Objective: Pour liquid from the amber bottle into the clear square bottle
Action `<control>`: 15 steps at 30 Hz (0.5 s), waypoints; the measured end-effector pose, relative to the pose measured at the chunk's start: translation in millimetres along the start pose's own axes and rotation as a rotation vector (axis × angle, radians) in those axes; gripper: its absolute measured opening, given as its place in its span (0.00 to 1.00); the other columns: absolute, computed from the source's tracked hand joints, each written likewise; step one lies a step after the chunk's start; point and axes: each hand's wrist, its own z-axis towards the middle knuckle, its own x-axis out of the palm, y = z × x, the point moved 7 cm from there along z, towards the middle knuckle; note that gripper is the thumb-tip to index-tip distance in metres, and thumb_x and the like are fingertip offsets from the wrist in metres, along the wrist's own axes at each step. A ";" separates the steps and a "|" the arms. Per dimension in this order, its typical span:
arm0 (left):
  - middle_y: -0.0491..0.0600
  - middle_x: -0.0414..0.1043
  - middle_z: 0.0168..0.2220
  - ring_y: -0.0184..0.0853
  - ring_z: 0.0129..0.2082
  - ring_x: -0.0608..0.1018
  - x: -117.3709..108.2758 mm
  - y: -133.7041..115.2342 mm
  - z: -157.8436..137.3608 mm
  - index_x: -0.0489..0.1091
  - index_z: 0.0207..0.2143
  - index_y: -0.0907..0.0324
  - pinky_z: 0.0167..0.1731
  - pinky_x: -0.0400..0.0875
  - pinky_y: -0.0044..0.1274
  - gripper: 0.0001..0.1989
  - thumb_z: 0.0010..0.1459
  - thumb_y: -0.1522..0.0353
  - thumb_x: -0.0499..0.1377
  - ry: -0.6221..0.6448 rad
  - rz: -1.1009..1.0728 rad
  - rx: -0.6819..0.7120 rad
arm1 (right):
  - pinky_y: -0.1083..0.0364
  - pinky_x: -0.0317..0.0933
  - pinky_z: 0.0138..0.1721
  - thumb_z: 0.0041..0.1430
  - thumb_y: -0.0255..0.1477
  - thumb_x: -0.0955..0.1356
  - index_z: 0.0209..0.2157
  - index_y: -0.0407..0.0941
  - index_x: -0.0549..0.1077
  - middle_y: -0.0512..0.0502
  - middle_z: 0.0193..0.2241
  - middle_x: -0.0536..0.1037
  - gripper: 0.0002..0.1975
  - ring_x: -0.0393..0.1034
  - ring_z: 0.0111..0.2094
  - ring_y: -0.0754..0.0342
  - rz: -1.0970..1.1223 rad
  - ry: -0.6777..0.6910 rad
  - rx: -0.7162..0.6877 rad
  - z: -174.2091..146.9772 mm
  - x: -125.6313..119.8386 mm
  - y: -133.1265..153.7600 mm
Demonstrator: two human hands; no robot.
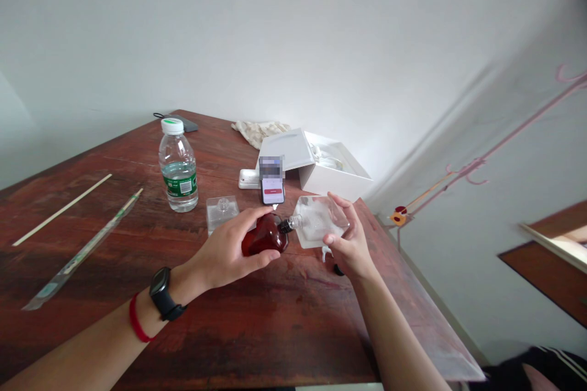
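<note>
Left hand (232, 248): wrapped round the brown bottle (265, 237), tipped right.
Right hand (351, 247): gripping the clear bottle (317, 223) beside it.
Necks (285, 225): seem to touch above the table (257, 317).
Spill: could come if hands wobble.

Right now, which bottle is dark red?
The dark bottle in the left hand; the squarish bottle in the right hand and labelled bottle are clear.

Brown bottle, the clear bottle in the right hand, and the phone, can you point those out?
Brown bottle (266, 236): head view, on its rounded body.
Clear bottle (317, 223): head view, on its broad side.
Phone (273, 186): head view, on its lit screen.
</note>
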 end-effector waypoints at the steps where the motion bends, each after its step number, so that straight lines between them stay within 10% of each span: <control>1: 0.55 0.74 0.62 0.50 0.59 0.78 0.0 0.2 0.1 0.61 0.67 0.53 0.61 0.72 0.38 0.34 0.64 0.53 0.66 0.000 0.002 -0.002 | 0.42 0.69 0.55 0.38 0.42 0.85 0.55 0.53 0.74 0.43 0.54 0.79 0.41 0.73 0.57 0.37 -0.002 -0.003 0.000 0.1 -0.3 -0.2; 15: 0.55 0.73 0.63 0.49 0.59 0.77 0.3 -0.2 0.4 0.62 0.66 0.54 0.61 0.72 0.38 0.33 0.64 0.54 0.66 0.003 -0.032 -0.001 | 0.40 0.71 0.55 0.39 0.43 0.85 0.56 0.53 0.73 0.42 0.55 0.79 0.42 0.74 0.55 0.36 -0.023 -0.001 -0.006 -0.4 -0.2 1.3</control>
